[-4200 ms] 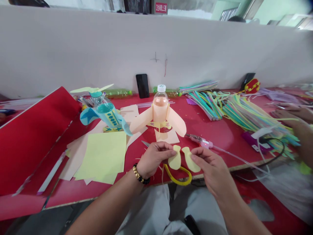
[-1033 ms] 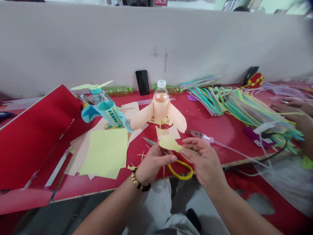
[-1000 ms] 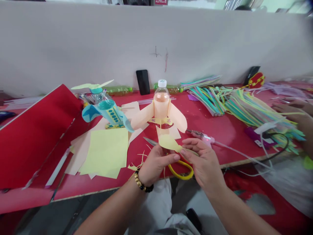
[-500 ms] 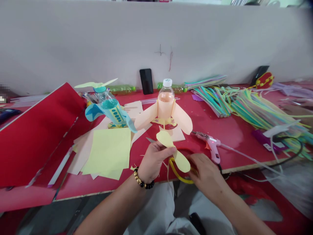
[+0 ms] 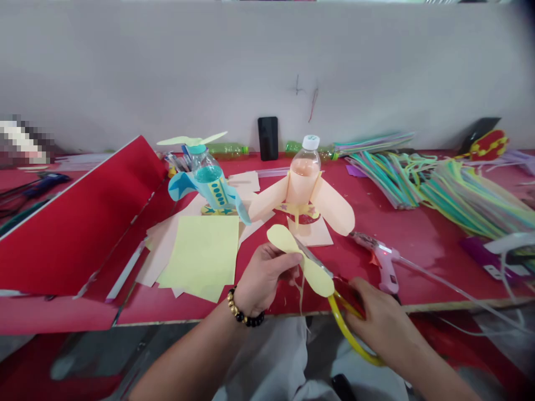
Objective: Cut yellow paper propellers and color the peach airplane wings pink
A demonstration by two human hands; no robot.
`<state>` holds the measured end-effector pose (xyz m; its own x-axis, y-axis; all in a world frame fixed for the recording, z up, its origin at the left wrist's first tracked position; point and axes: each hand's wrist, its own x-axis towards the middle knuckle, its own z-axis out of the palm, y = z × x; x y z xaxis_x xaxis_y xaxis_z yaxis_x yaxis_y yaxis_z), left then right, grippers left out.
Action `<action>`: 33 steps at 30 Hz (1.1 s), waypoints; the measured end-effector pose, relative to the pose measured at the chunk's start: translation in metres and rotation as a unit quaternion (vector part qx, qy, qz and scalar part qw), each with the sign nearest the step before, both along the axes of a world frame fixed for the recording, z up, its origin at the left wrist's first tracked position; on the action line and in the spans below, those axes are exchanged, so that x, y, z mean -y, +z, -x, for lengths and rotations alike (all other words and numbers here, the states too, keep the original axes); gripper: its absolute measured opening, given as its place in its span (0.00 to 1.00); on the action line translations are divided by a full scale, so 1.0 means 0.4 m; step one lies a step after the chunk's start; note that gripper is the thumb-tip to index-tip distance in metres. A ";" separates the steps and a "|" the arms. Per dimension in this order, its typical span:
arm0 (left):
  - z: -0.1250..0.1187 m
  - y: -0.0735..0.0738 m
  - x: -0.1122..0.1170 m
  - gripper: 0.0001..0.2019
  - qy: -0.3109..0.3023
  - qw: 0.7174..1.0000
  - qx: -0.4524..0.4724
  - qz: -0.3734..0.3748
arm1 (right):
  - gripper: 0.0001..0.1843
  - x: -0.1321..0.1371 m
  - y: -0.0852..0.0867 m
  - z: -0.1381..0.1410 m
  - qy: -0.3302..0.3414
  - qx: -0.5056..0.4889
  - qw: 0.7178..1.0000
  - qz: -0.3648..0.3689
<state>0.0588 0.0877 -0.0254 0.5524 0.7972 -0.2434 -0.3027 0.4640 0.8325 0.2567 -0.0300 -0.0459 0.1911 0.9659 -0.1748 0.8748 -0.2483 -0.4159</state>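
My left hand (image 5: 271,275) pinches a yellow paper propeller (image 5: 320,278), two rounded blades joined at a narrow waist, between thumb and fingers. Scissors with yellow handles (image 5: 349,334) are gripped in my right hand (image 5: 376,317); their blades lie along the propeller's far edge, partly behind the paper. A thin paper strip dangles below my left fingers. Behind my hands stands a peach bottle with paper wings (image 5: 304,184) and a white cap. Left of it, a blue winged bottle (image 5: 213,184) carries a pale yellow propeller (image 5: 192,140) on its cap.
Yellow paper sheets (image 5: 209,250) lie left of my hands, beside a white marker (image 5: 126,273) and a red folded board (image 5: 96,223). A pink glue gun (image 5: 387,267) rests at the right. Bundled pastel strips (image 5: 460,195) and a black phone (image 5: 268,138) are farther back.
The scissors have come up from below the propeller, and their blades now run along its far edge. My right hand has shifted right and down. The view has turned slightly left.
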 end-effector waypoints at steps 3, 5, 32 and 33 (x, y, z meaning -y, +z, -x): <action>0.000 0.001 0.000 0.10 -0.005 1.000 0.009 0.009 | 0.16 0.067 -0.006 -0.036 -0.012 -0.159 0.987 -0.008; -0.002 0.001 0.002 0.09 -0.009 1.000 0.015 0.013 | 0.21 0.114 -0.014 -0.057 -0.037 -0.231 0.972 -0.014; -0.013 0.005 0.034 0.06 0.000 0.999 0.028 -0.029 | 0.34 0.190 -0.016 -0.115 0.015 -0.065 0.995 -0.074; -0.013 0.006 0.034 0.06 0.000 0.999 0.029 -0.029 | 0.31 0.185 -0.009 -0.113 0.014 -0.077 0.995 -0.062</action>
<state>0.0640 0.0739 -0.0230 0.5633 0.8097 -0.1646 -0.3509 0.4148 0.8395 0.3019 -0.1039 -0.0496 0.1441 0.9863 -0.0797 0.8047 -0.1637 -0.5706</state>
